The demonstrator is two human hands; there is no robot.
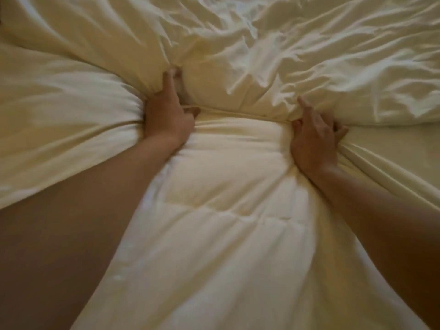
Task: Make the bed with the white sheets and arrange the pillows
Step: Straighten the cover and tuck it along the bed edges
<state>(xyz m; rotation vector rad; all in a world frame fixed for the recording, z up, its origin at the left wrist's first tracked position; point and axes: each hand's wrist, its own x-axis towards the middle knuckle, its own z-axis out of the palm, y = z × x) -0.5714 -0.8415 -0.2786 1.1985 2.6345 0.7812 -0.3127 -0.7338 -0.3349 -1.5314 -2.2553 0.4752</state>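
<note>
Fingers (169, 80) of the left hand (167, 115) curled and clamped on a bunch of the white sheet (321, 51), thumb pressed down at the hem (238, 113). On the right hand (314, 139), forefinger (303, 103) straight and lying on the cloth, the other fingers bent and dug into the folds, thumb close to the same hem. Hands apart, one at each end of the hem, with the hem stretched tight between them.

White sheet spread wrinkled over the far and the left part of the bed, gathered into rays of folds at each grip. Below the hem, between the two bare forearms, a padded quilt (214, 206) with stitched squares, reaching toward the camera. At the right, just beside the right hand, a smoother flat cloth (392, 158), drawn in creases toward the wrist. Cannot tell whether a separate piece or part of the same sheet. Slightly blurred everywhere.
</note>
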